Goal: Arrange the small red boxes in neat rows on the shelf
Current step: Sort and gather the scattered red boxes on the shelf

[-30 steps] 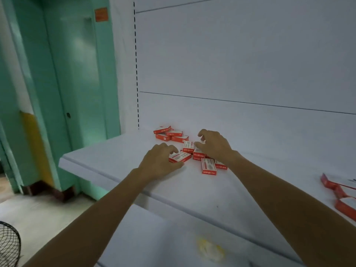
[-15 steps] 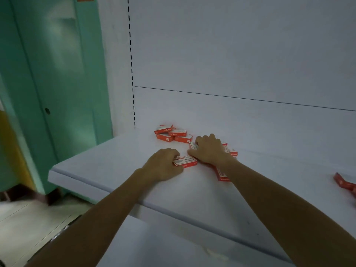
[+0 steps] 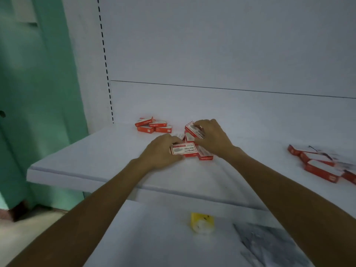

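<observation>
While my left hand (image 3: 163,152) grips a flat red box (image 3: 185,150) at the near side of the pile on the shelf (image 3: 92,158) and my right hand (image 3: 212,138) curls round a tilted box (image 3: 191,127) just behind, I'd slide each flush beside the four boxes (image 3: 153,125) far left.

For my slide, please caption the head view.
Left hand and right hand grip small red boxes on a white shelf.

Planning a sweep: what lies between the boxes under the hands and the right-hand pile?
Only bare shelf, seen in the head view.
</observation>
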